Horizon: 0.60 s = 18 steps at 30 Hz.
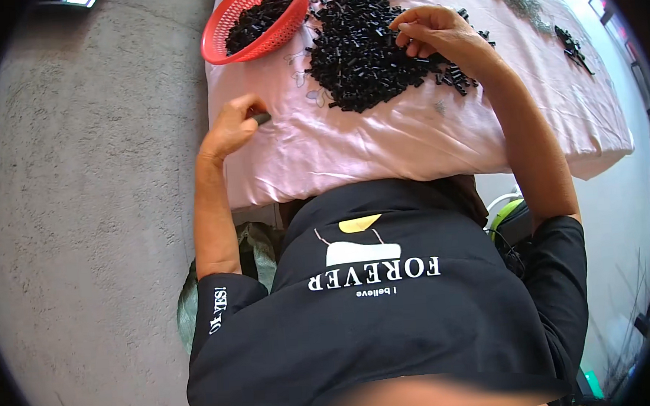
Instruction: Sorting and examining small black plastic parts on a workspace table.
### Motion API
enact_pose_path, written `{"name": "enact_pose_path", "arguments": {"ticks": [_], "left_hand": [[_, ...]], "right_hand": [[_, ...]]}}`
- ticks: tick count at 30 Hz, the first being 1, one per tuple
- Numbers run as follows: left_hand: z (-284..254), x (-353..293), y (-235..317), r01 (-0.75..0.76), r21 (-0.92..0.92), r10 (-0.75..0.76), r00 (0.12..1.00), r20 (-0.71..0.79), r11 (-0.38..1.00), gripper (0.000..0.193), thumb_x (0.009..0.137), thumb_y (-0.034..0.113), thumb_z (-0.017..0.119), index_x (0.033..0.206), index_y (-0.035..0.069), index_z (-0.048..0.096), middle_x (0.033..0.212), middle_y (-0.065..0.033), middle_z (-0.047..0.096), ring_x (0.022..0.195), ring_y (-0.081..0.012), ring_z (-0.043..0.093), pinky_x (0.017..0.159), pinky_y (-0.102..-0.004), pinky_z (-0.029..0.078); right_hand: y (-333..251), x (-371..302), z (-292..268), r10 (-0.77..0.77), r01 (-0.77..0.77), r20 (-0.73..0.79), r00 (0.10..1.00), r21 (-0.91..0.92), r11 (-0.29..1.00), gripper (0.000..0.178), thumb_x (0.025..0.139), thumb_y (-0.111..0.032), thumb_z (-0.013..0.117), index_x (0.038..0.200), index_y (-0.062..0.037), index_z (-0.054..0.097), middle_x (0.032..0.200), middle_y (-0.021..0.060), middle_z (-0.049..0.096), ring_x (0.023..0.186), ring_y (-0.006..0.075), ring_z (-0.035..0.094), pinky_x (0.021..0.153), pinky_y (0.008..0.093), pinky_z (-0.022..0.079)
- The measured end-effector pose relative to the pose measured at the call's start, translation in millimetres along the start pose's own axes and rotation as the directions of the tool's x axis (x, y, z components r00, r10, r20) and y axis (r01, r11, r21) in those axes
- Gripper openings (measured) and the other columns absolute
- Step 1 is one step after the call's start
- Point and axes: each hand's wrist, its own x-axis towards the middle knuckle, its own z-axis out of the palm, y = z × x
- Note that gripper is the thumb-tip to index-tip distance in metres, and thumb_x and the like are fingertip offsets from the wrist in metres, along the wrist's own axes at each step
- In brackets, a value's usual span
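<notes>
A large heap of small black tube-like pieces (364, 59) is spread over a pink cloth. My left hand (232, 127) is over the cloth's left part, its fingers closed round a small dark piece (262, 119) that pokes out beyond the thumb. Above the heap's right side, my right hand (437, 32) has thumb and forefinger pressed together. Whatever lies between those fingertips is too small to make out. A red plastic basket (213, 42), partly filled with more black pieces, stands beyond my left hand.
The pink cloth (300, 160) covers the table in front of me. At the far right lie a scatter of small greyish pieces (517, 1) and a little group of black parts (572, 50). A greenish sack (190, 308) rests on the grey floor (95, 217) below the table's left side.
</notes>
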Motion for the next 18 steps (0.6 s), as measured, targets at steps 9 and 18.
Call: {"name": "enact_pose_path", "arguments": {"ticks": [9,18], "left_hand": [[-54.0,63.9,78.1,-0.042,0.467,0.35,0.723,-0.596,0.883,0.033,0.077,-0.005,0.059,0.108,0.005,0.064,0.106,-0.01,0.063,0.084,-0.0225,0.068,0.076,-0.034,0.055],[78.0,90.8,161.3,-0.598,0.123,0.61,0.779,-0.143,0.792,0.021,0.077,-0.007,0.059,0.095,0.002,0.068,0.09,-0.0104,0.064,0.076,-0.0199,0.064,0.069,-0.0297,0.051]], "right_hand": [[7.7,5.7,-21.6,0.013,-0.036,-0.176,0.984,-0.13,0.991,0.017,0.095,-0.022,0.059,0.096,-0.007,0.065,0.078,-0.0023,0.063,0.065,0.0036,0.055,0.059,0.0176,0.045],[6.3,6.4,-25.8,-0.108,0.029,-0.265,0.958,-0.287,0.957,0.015,0.093,-0.015,0.059,0.099,-0.0028,0.065,0.075,-0.0006,0.062,0.064,0.005,0.054,0.06,0.02,0.047]]}}
